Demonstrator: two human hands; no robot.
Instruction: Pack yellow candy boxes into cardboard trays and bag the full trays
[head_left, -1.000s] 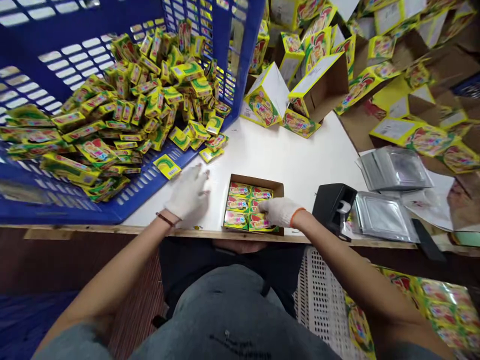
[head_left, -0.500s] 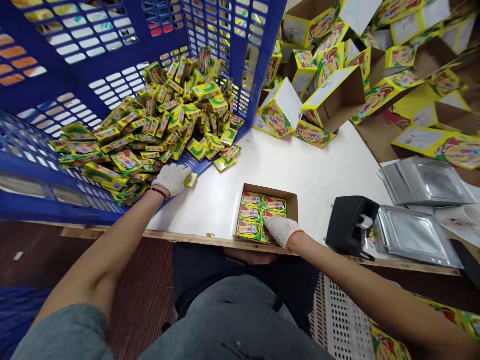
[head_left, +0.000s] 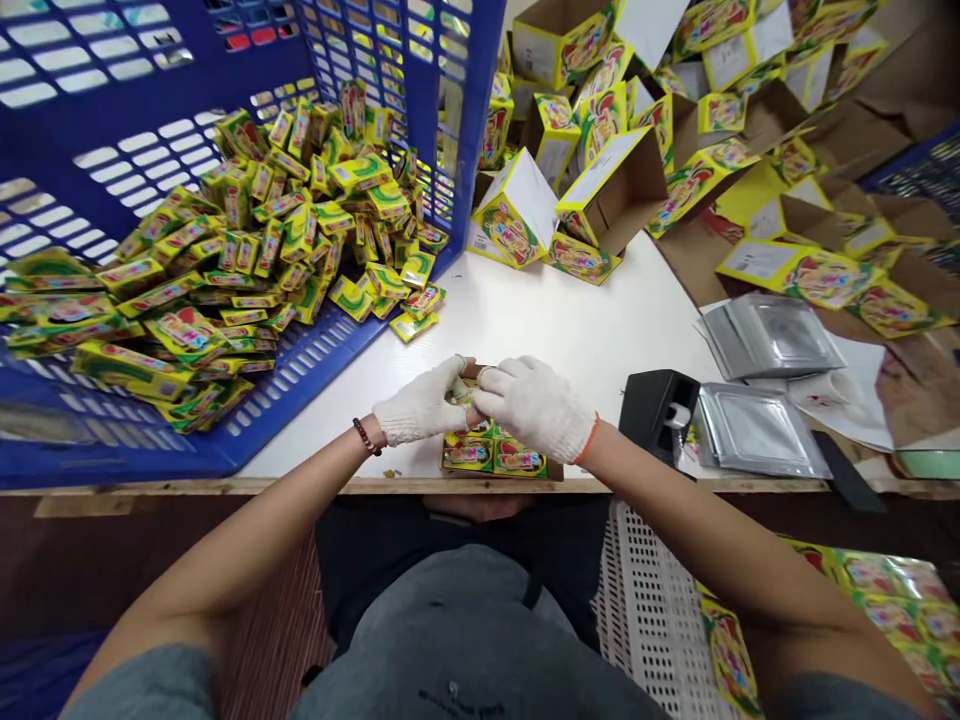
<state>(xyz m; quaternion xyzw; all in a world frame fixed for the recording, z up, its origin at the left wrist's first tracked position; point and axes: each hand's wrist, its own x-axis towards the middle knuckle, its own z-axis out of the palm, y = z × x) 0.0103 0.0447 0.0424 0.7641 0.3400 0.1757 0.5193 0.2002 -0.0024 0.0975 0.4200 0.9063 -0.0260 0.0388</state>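
Left hand (head_left: 421, 403) and right hand (head_left: 536, 405) meet over a carton (head_left: 555, 470), each grip's state unclear; level packets (head_left: 469, 455) likely seat best.

On the small boxes (head_left: 520, 461), shows bright lettering, ending apparently in "NS" but blurred at the start. On the big box (head_left: 511, 228), seems to end likewise. On the grey shirt (head_left: 457, 630), carries dark print too blurred to read.

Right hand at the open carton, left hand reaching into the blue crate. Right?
Not the left hand: the head view shows it at the open carton too, outside the blue crate. The right hand is as stated.
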